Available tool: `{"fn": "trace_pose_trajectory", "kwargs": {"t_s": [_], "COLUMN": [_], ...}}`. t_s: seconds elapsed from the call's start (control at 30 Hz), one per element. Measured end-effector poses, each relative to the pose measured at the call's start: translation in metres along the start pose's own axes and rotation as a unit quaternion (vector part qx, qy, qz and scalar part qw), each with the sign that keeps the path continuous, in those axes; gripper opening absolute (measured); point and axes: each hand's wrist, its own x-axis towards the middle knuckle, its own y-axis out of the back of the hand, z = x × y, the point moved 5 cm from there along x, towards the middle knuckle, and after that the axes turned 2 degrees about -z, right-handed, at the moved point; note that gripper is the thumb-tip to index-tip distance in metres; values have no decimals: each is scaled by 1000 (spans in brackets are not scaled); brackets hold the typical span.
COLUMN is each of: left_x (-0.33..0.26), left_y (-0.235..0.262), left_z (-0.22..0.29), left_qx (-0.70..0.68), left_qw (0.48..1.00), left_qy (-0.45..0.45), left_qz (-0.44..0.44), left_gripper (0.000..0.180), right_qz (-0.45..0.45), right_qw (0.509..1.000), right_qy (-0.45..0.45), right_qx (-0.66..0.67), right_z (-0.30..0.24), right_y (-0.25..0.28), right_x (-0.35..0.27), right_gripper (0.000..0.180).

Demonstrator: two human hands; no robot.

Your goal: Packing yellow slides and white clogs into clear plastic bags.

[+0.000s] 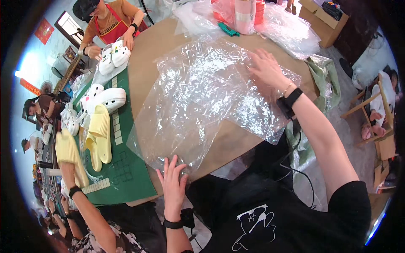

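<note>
A large clear crinkled plastic bag (198, 97) is spread flat on the brown bench (147, 55). It is pressed by the left hand (173, 179) and right hand (265, 69), each grip open-palmed. Smoothing is best done outward, wrinkles chased edgeward.

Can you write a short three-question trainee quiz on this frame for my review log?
1. True or false: both of the person's hands rest flat on the clear plastic bags.
2. What lies on the green mat nearest the person? A) yellow slippers B) scissors C) a cardboard box
3. Fill in: the plastic lies on a ____ table.

Key
1. True: the left hand presses the near edge and the right hand the far side.
2. A, the yellow slippers, beside white clogs.
3. Brown.
</note>
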Motion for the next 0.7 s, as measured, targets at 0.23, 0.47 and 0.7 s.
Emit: {"fn": "trace_pose_trajectory", "kwargs": {"t_s": [0.23, 0.47, 0.7], "left_x": [11, 15, 22], "left_y": [-4, -1, -9], "left_z": [10, 19, 36], "left_qx": [-40, 3, 25], "left_qw": [999, 1000, 998], "left_qy": [-17, -19, -43], "left_qz": [22, 16, 42], "left_gripper": [27, 28, 25], "right_qz": [-90, 146, 335], "right_qw": [967, 909, 788], "right_qy": [-226, -321, -332], "right_qx": [74, 220, 396], "right_z": [70, 105, 51], "right_y": [47, 121, 166], "right_x": [-45, -76, -91], "right_gripper": [43, 40, 38]}}
